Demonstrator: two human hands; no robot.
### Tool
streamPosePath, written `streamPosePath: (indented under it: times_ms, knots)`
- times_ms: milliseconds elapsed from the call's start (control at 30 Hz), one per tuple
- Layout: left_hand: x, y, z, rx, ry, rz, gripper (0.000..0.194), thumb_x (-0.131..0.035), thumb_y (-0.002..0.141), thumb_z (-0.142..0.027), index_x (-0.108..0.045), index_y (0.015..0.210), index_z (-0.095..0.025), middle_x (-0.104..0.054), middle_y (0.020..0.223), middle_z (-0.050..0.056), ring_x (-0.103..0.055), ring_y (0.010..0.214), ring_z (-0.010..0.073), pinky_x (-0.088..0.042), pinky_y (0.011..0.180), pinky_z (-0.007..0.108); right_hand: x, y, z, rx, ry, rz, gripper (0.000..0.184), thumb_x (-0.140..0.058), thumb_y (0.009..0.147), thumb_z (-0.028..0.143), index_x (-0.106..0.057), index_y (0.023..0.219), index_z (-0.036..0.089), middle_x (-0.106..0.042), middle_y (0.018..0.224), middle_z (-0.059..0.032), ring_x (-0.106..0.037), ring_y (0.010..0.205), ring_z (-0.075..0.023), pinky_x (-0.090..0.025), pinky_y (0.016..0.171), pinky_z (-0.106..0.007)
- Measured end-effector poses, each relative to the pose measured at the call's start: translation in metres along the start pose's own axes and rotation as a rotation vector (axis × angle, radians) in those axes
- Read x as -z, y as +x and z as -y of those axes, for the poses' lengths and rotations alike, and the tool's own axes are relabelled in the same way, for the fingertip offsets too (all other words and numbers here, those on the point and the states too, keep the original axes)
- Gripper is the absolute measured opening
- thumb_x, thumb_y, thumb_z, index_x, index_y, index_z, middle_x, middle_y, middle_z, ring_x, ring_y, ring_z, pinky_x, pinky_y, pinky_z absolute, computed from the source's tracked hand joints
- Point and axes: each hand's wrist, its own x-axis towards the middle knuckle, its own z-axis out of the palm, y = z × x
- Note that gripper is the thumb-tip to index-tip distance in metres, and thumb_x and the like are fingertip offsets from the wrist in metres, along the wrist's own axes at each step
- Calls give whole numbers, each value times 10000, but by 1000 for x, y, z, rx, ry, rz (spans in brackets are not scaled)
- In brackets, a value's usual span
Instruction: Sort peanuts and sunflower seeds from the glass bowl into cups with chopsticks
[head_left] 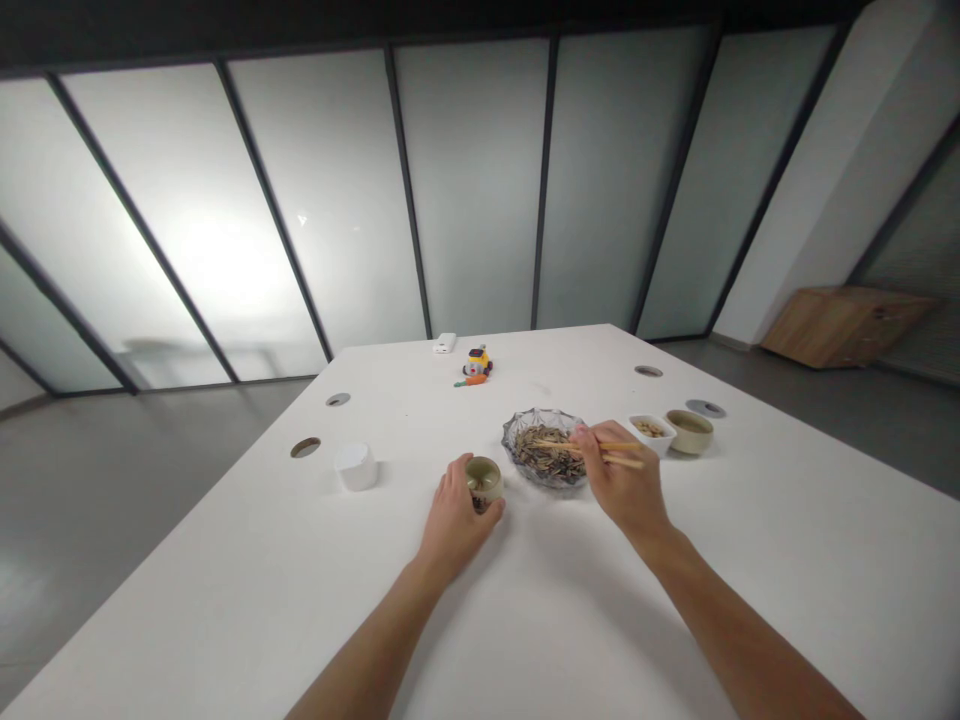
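Note:
My left hand (pixel 459 512) is wrapped round a small pale-green cup (pixel 486 478) on the table, with a few dark bits inside it. In my right hand (pixel 628 488) is a pair of chopsticks (pixel 619 455), their tips over a clear glass bowl (pixel 512 425). Sunflower seeds (pixel 551 462) fill much of this bowl; whether the tips pinch one is too small to tell. Just beyond my right hand stand a white square dish (pixel 664 443) holding pale pieces and a beige bowl (pixel 690 433).
The white table (pixel 300 560) has several round cable holes, such as one at the left (pixel 306 447). A white lidded container (pixel 355 467) stands left of the cup. Farther back lie a yellow toy vehicle (pixel 478 361), an orange toy carrot (pixel 475 380) and a white device (pixel 445 343).

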Motion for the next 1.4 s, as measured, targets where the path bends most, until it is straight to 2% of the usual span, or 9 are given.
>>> streamPosePath:
  times_ms: [100, 167, 267, 333, 433, 667, 833, 1033, 1400]
  knots:
    - [0, 0, -1, 1, 8, 5, 683, -685, 814, -315, -434, 1439, -195, -565, 1468, 150, -523, 1387, 332, -384, 1198, 485, 3, 2, 5, -82, 94, -72, 447, -494, 1075, 454, -686, 740, 227, -706, 726, -50, -696, 709, -198, -533, 674, -318]
    - [0, -1, -2, 0, 19, 9, 684, -679, 816, -317, -433, 1441, -187, -559, 1476, 153, -517, 1393, 333, -378, 1205, 487, 4, 3, 9, -188, 218, -97, 455, -507, 1062, 506, -705, 760, 229, -722, 744, -51, -708, 689, -199, -558, 652, -318]
    - [0, -1, -3, -4, 32, 9, 689, -677, 815, -306, -431, 1444, -170, -555, 1478, 163, -511, 1398, 333, -376, 1208, 489, 2, 3, 16, -345, 453, -30, 491, -544, 1014, 616, -701, 754, 230, -732, 772, -49, -708, 622, -197, -580, 584, -320]
    - [0, -1, -3, -7, 34, 6, 685, -678, 815, -297, -435, 1441, -163, -561, 1469, 167, -515, 1393, 331, -386, 1199, 488, -1, 1, 21, -383, 539, 55, 514, -572, 977, 671, -697, 743, 230, -729, 770, -47, -711, 612, -200, -594, 575, -321]
    - [1, -1, -4, -9, 30, 2, 674, -681, 815, -290, -445, 1433, -161, -572, 1452, 168, -524, 1382, 327, -398, 1186, 484, -3, -1, 23, -364, 541, 109, 518, -594, 955, 693, -715, 762, 227, -722, 761, -44, -719, 644, -205, -614, 625, -324]
    - [0, 0, -3, -3, 13, 1, 672, -689, 808, -311, -458, 1426, -184, -571, 1455, 158, -531, 1381, 333, -394, 1193, 495, 0, 0, 8, -209, 260, -31, 470, -513, 1044, 574, -736, 817, 228, -738, 814, -60, -718, 792, -217, -578, 730, -328]
    - [-1, 0, -1, -6, 2, -8, 675, -694, 793, -304, -461, 1416, -192, -582, 1447, 157, -538, 1370, 334, -393, 1192, 500, -3, -2, 1, -102, 136, 32, 406, -536, 1046, 525, -737, 860, 226, -741, 807, -57, -708, 748, -220, -557, 697, -334]
    - [-2, 0, -1, -13, -2, -16, 673, -692, 787, -294, -465, 1412, -189, -588, 1439, 161, -550, 1359, 330, -405, 1184, 493, -6, -5, -1, -89, 88, 64, 388, -535, 1050, 508, -743, 888, 225, -755, 819, -62, -720, 750, -231, -571, 731, -354]
    - [-2, 0, 1, -18, 5, -8, 681, -690, 807, -308, -447, 1432, -190, -572, 1461, 155, -534, 1372, 325, -389, 1194, 483, -5, -4, 3, -46, 74, 73, 398, -530, 1058, 485, -741, 854, 217, -742, 779, -56, -706, 723, -221, -546, 692, -331]
